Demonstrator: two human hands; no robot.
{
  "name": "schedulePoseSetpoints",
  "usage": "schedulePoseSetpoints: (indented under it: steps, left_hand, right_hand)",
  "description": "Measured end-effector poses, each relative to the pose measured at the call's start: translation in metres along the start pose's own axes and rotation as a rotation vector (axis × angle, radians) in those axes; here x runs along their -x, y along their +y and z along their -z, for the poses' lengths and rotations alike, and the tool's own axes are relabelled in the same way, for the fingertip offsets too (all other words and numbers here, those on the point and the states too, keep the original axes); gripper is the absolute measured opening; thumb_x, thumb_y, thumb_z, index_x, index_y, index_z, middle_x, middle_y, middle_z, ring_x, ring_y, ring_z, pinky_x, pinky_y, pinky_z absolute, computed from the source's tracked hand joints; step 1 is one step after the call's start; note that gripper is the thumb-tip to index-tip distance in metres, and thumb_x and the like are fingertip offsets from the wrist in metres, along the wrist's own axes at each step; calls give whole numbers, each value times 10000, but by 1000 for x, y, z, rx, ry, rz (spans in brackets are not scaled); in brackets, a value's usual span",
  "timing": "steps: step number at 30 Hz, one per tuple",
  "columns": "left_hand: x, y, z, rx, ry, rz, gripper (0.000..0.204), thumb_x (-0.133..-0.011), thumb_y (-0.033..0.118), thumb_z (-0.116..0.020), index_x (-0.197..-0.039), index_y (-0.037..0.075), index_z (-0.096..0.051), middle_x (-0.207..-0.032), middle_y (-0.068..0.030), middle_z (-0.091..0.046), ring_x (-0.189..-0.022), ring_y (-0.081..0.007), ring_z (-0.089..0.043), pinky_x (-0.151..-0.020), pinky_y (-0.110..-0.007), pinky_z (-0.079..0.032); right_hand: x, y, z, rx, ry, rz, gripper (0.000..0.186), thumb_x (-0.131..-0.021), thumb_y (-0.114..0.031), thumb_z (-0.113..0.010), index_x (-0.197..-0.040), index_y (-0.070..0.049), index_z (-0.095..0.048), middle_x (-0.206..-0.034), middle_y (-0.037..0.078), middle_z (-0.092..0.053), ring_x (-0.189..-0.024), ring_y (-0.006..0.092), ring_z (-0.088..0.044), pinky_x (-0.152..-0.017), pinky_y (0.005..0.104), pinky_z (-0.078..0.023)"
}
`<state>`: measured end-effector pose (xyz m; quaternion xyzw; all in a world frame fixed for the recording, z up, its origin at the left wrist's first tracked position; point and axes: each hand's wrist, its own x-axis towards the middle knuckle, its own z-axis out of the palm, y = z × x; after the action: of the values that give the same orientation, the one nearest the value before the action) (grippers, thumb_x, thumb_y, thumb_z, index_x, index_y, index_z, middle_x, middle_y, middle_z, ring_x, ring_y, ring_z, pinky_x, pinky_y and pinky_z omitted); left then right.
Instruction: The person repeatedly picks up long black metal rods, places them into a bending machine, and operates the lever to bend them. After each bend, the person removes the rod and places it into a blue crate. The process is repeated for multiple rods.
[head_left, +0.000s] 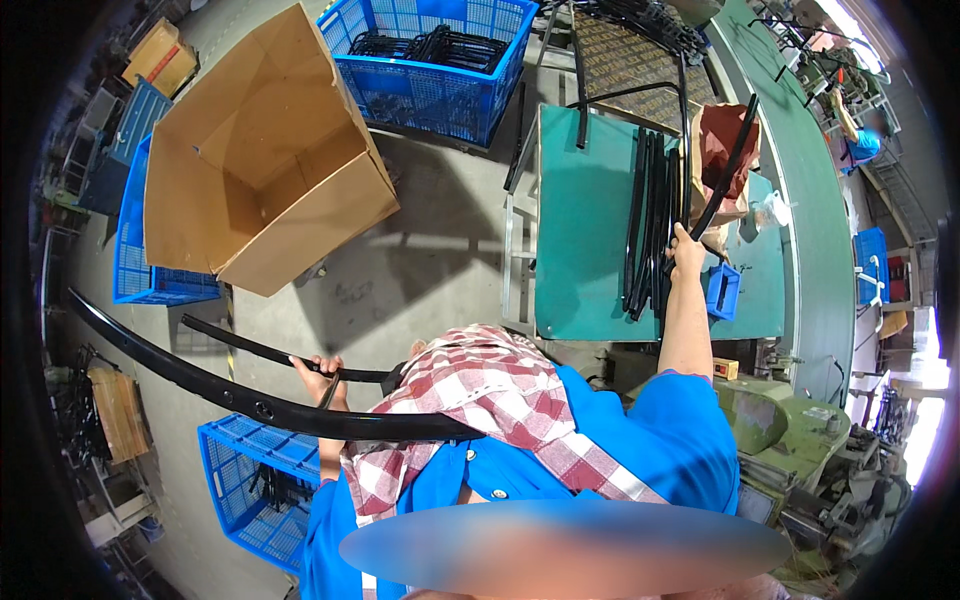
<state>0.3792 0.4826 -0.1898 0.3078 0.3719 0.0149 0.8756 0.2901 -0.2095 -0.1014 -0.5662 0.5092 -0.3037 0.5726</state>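
Black curved strips, long and thin, fill this overhead view of a workshop w/ a grey concrete floor. Person in a blue shirt, w/ a red-and-white checked cloth (490,385) over the shoulders, seen from above.

Left hand (320,372) is low at the person's left side, fingers clenched around a thin black strip (260,350) that runs out to the left over the floor. Just below it, a wider black strip (250,400) w/ small holes sweeps from the far left edge to the person's chest, passing in front of the left forearm; can't tell if the hand also touches it.

Right hand (686,250) is stretched forward over a green table (585,230), fingers closed on the lower end of another black strip (728,165), which angles up and to the right. More black strips (645,215) lie in a bundle lengthwise on the table, just left of that hand. Small blue box (722,290) sits just right of the wrist. Brown bag (722,140) rests at the table's far right corner.

Open cardboard box (260,160) stands on the floor to the left, well apart from the table. Blue crate (430,60) holding black parts sits beyond it; another blue crate (250,480) is down by the left elbow.
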Motion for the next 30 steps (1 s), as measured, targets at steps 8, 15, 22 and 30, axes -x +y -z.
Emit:
schedulePoseSetpoints:
  steps: [8,15,22,30]
  left_hand:
    - [-5,2,9,22,-53,48,558,-859,631,-509,-647,124,-408,-482,11,-344,-429,-132,-332,-573,-304,-427]
    - [-3,4,19,5,-75,50,545,-865,630,-500,-665,129,-422,-492,24,-341,-440,-130,-333,-637,-322,-437]
    - [10,-1,-39,-146,-212,27,477,-900,554,-507,-772,102,-425,-577,7,-354,-492,-130,-340,-719,-355,-456]
    - [11,-59,-180,-520,-401,-121,434,-924,502,-512,-791,97,-424,-601,6,-350,-501,-130,-369,-595,-328,-458]
  right_hand:
    - [19,7,0,6,16,4,225,-811,-202,-707,-724,-47,-569,-608,5,-523,-486,110,-485,-432,262,-415]
    - [19,34,3,15,10,-53,254,-820,-211,-700,-685,-61,-546,-599,1,-521,-460,112,-472,-440,270,-421]
    - [30,48,6,-1,-30,-120,248,-843,-241,-681,-733,-115,-498,-567,-39,-451,-430,83,-404,-462,278,-432]
    - [13,37,15,42,-85,-84,256,-840,-248,-682,-726,-89,-516,-588,-16,-488,-438,90,-425,-460,271,-428]
